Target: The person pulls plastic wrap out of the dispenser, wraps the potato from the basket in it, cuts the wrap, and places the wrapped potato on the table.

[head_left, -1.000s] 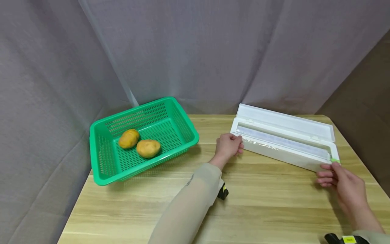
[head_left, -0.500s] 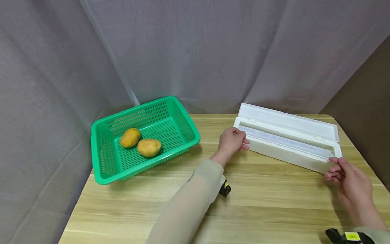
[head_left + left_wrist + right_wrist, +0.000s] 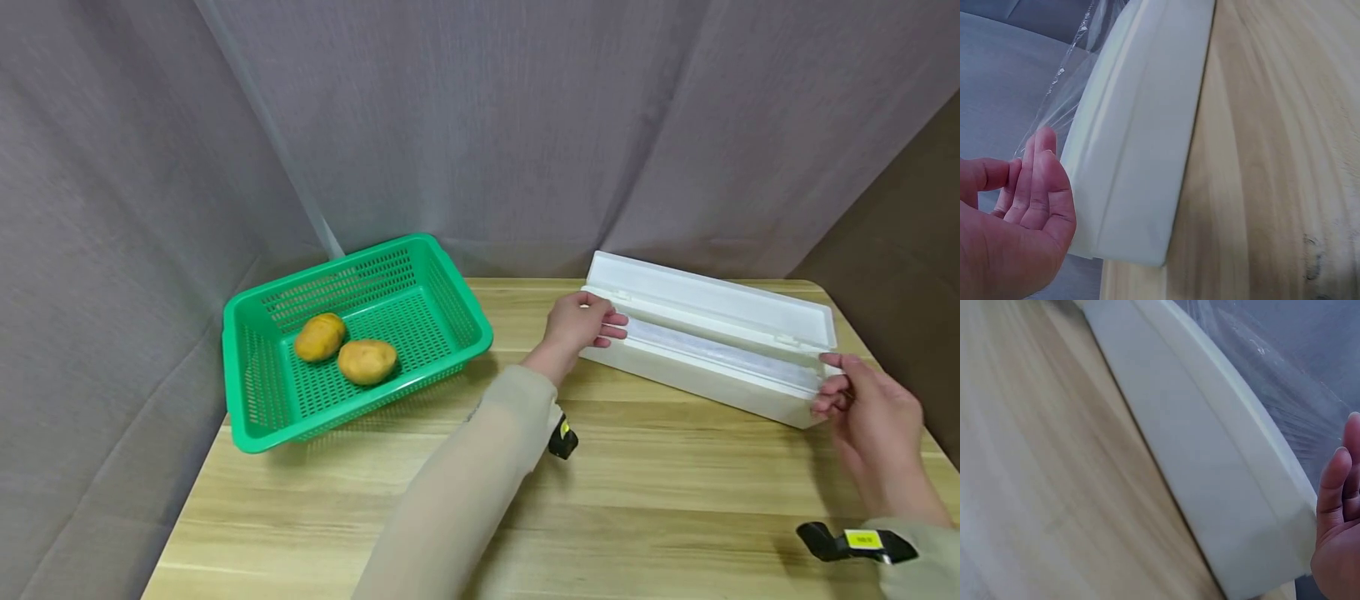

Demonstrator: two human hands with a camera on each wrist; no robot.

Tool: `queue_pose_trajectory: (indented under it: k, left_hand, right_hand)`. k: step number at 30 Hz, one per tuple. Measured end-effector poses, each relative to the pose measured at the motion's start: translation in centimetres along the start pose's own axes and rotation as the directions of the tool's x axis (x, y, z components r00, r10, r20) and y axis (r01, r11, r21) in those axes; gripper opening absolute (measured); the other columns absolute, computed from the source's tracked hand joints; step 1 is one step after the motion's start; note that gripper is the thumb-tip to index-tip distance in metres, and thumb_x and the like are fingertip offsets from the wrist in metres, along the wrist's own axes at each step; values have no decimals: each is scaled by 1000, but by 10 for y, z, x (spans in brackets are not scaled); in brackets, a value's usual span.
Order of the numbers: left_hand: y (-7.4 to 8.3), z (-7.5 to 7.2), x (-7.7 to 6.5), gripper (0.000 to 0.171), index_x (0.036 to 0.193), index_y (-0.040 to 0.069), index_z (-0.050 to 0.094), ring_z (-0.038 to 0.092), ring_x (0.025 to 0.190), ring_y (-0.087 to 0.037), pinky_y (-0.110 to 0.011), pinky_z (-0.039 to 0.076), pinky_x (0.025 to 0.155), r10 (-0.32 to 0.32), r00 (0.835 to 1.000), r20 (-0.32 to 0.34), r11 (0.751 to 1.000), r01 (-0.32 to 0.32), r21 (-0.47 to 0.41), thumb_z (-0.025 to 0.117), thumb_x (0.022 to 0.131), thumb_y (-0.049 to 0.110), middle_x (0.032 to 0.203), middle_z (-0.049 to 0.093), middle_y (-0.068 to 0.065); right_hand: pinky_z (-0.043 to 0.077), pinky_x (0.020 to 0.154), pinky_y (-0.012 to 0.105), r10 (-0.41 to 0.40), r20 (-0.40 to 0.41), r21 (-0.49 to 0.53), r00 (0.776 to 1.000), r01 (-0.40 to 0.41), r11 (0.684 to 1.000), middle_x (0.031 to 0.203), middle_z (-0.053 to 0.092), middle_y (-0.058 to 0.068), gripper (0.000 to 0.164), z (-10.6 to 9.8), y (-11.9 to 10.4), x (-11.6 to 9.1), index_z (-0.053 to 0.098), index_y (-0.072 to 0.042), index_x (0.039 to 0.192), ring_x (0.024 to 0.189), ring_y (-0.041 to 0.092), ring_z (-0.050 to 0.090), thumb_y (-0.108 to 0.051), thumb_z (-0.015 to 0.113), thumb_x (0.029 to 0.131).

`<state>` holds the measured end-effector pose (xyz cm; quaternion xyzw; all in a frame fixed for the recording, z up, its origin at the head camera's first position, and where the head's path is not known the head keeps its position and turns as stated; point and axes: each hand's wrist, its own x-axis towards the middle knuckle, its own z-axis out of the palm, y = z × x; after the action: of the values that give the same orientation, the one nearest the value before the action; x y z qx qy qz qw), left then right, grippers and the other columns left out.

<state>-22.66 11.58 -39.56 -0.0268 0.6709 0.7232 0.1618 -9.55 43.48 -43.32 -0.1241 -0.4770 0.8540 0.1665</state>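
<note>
The left hand and right hand each have fingers pinching the edge of clear cling film, stretched between them above the white cling film dispenser, its lid open behind. The dispenser stands on the worktop; left of it, a green plastic basket contains two potatoes.

Head view looks down; close wrist views share box.
</note>
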Motion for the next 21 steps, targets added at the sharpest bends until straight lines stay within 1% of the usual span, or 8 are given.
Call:
queue_pose_trajectory:
  k: [5,9,13,15,18,21]
  left_hand:
    - [6,1,3,14,91,4,64,80,91,-33,-23,59,61,-1,1000,4,999,1,-47,60,105,4,91,81,-14]
    - [11,1,4,18,88,6,63,81,90,-31,-26,61,65,-3,1000,-4,998,2,-66,60,105,4,90,81,-13]
    - [16,1,6,18,88,8,64,81,90,-30,-28,63,70,3,1000,-7,997,-4,-80,60,106,6,89,81,-11]
    - [18,0,7,17,89,8,65,81,90,-30,-28,63,69,10,1000,-6,996,-10,-87,60,106,6,89,81,-11]
    - [22,0,8,18,89,7,66,81,89,-29,-26,62,66,18,1000,-3,995,-18,-100,60,106,6,89,81,-11]
    - [28,1,9,19,89,6,67,81,87,-28,-26,61,64,27,1000,4,994,-26,-107,59,106,6,88,81,-11]
  right_hand:
    - [55,45,27,-30,-31,-4,999,30,1000,62,65,10,22,9,-3,7,77,4,99,46,19,63,-11,63,108]
    - [55,43,28,-51,-42,12,998,51,999,60,64,11,23,13,-7,10,77,5,98,44,20,62,-10,62,108]
    - [54,41,29,-77,-40,22,996,78,997,59,63,11,23,16,-11,12,76,6,99,42,21,60,-10,63,108]
    - [53,40,29,-91,-33,38,995,93,995,59,63,12,22,17,-14,13,75,7,99,42,21,60,-9,63,108]
    - [52,42,27,-107,-35,-4,994,107,994,62,63,10,21,18,-18,14,75,6,101,44,19,59,-12,65,107]
    - [51,43,25,-125,-45,-72,991,122,990,63,63,7,22,21,-24,16,75,3,103,46,16,58,-16,65,108]
